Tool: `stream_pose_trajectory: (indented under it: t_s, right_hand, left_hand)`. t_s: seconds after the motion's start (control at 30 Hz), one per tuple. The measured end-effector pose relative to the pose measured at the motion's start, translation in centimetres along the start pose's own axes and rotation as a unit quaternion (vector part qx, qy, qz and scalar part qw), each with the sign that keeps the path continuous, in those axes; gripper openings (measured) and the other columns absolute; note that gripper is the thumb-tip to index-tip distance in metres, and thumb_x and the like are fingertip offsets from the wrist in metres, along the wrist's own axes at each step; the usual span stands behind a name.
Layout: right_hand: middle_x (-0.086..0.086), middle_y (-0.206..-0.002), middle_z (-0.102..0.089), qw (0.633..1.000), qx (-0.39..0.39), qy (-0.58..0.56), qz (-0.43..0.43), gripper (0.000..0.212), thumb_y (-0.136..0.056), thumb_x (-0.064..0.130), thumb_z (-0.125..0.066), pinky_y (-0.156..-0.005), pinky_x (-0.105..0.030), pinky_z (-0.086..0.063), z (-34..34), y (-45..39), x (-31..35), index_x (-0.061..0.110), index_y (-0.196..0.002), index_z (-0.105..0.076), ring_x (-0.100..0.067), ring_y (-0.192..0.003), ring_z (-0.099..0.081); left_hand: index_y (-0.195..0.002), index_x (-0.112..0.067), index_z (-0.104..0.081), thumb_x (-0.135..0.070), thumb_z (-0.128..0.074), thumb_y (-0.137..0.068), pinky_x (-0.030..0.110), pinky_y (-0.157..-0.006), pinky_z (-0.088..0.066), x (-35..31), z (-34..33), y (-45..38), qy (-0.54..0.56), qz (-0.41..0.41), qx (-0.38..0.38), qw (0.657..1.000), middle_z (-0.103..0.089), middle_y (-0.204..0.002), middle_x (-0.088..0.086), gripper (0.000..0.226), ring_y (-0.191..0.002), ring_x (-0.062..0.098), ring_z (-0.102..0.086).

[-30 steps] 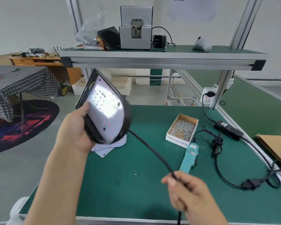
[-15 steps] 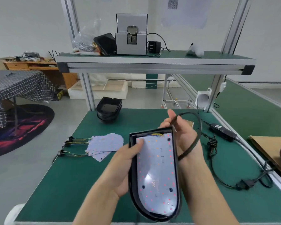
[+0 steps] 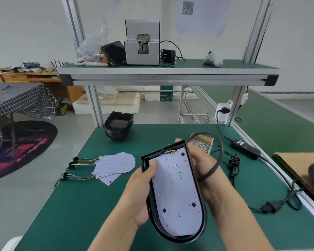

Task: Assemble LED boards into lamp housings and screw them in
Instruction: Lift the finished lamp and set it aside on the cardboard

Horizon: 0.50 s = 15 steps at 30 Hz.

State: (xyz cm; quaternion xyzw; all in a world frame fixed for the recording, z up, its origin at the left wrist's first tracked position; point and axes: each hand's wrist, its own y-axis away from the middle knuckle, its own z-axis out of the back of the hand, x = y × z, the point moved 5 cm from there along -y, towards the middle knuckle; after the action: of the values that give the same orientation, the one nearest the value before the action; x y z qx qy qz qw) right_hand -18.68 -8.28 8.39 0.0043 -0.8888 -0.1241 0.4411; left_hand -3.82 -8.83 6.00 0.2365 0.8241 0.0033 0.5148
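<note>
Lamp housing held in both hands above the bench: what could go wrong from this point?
1. The LED board sits loose in the lamp housing, apparently pinned only by the left hand's thumb, with no screws visibly driven; tilting could let it slip.
2. The black cable loops over the right hand; it could snag when setting down.
3. The open screw box lies just behind; a swinging cable might spill it.

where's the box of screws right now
In the head view, the box of screws sits on the green table, right of centre, just behind the right hand holding the lamp housing.
</note>
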Motion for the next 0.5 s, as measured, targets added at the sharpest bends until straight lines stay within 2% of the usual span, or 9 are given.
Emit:
stream_pose_trajectory:
  t_s: [0.03,0.1,0.17,0.23,0.27,0.3,0.4,0.47,0.5]
  right_hand:
    - [-0.036,-0.132,-0.061,1.0,-0.014,0.001,0.014,0.051,-0.095,0.021,-0.065,-0.103,-0.054,-0.046,1.0,0.2,0.0,-0.014,-0.132,-0.056,-0.045,-0.114,-0.061]
    - [-0.03,-0.131,-0.065,0.999,-0.035,0.006,0.038,0.056,-0.091,0.024,-0.066,-0.114,-0.059,-0.039,3.0,1.2,0.1,-0.009,-0.135,-0.059,-0.048,-0.125,-0.06]
    - [-0.021,-0.129,-0.069,0.998,-0.025,-0.052,0.029,0.063,-0.094,0.046,-0.058,-0.112,-0.056,-0.039,4.6,2.8,0.1,0.002,-0.138,-0.062,-0.042,-0.122,-0.063]
    - [-0.014,-0.141,-0.064,0.995,0.048,-0.083,0.024,0.077,-0.095,0.072,-0.046,-0.113,-0.053,-0.042,4.6,4.9,0.0,0.013,-0.144,-0.06,-0.035,-0.13,-0.06]
    - [-0.01,-0.147,-0.06,0.994,0.078,-0.06,0.036,0.081,-0.092,0.077,-0.047,-0.114,-0.051,-0.044,4.9,5.7,-0.3,0.019,-0.147,-0.057,-0.031,-0.136,-0.057]
    - [-0.007,-0.151,-0.057,0.994,0.091,-0.027,0.053,0.08,-0.09,0.076,-0.055,-0.112,-0.049,-0.048,5.3,6.5,-0.4,0.023,-0.149,-0.055,-0.027,-0.14,-0.054]
    - [-0.006,-0.152,-0.057,0.989,0.087,0.032,0.118,0.073,-0.09,0.055,-0.075,-0.1,-0.041,-0.056,6.7,8.5,0.6,0.024,-0.152,-0.051,-0.029,-0.138,-0.056]
    - [-0.009,-0.146,-0.062,0.989,0.053,0.045,0.13,0.075,-0.084,0.057,-0.08,-0.086,-0.038,-0.06,8.1,10.2,2.0,0.023,-0.147,-0.057,-0.031,-0.128,-0.064]
    - [-0.012,-0.137,-0.068,0.989,0.032,0.064,0.128,0.079,-0.078,0.062,-0.082,-0.076,-0.034,-0.06,9.0,11.1,2.5,0.019,-0.142,-0.062,-0.032,-0.117,-0.07]
  left_hand:
    - [-0.107,-0.017,-0.081,-0.039,-0.057,-0.103,0.035,-0.068,-0.062,0.2,-0.1,-0.2,-0.005,0.0,-0.007,1.0,-0.077,-0.116,0.012,0.032,-0.1,0.029,-0.077]
    - [-0.105,-0.018,-0.08,-0.039,-0.058,-0.103,0.033,-0.065,-0.062,0.1,-0.4,-0.6,0.007,-0.013,-0.028,0.999,-0.078,-0.113,0.008,0.03,-0.097,0.025,-0.078]
    - [-0.113,-0.016,-0.075,-0.037,-0.058,-0.103,0.031,-0.063,-0.062,-0.4,-1.1,-1.2,0.036,-0.037,-0.048,0.998,-0.079,-0.113,0.005,0.029,-0.096,0.022,-0.078]
    - [-0.117,-0.018,-0.072,-0.035,-0.056,-0.105,0.031,-0.064,-0.062,-1.1,-2.5,-1.7,0.053,-0.065,-0.053,0.995,-0.079,-0.114,0.003,0.026,-0.098,0.02,-0.077]
    - [-0.117,-0.019,-0.071,-0.035,-0.055,-0.106,0.03,-0.065,-0.063,-1.3,-3.4,-2.0,0.055,-0.077,-0.054,0.994,-0.079,-0.114,0.001,0.025,-0.099,0.019,-0.077]
    - [-0.115,-0.02,-0.072,-0.034,-0.055,-0.106,0.029,-0.066,-0.062,-1.3,-4.4,-2.2,0.055,-0.086,-0.053,0.993,-0.079,-0.114,0.0,0.024,-0.099,0.017,-0.077]
    - [-0.111,-0.021,-0.073,-0.034,-0.054,-0.106,0.028,-0.065,-0.062,-0.7,-8.0,-2.4,0.047,-0.091,-0.022,0.994,-0.079,-0.111,-0.002,0.024,-0.098,0.017,-0.077]
    - [-0.112,-0.021,-0.073,-0.035,-0.055,-0.106,0.027,-0.064,-0.062,0.2,-10.7,-2.4,0.032,-0.077,0.008,0.996,-0.079,-0.111,-0.002,0.024,-0.097,0.016,-0.077]
    - [-0.114,-0.021,-0.072,-0.035,-0.055,-0.105,0.027,-0.065,-0.062,0.9,-12.1,-2.4,0.022,-0.068,0.025,0.997,-0.079,-0.112,-0.002,0.024,-0.097,0.016,-0.077]
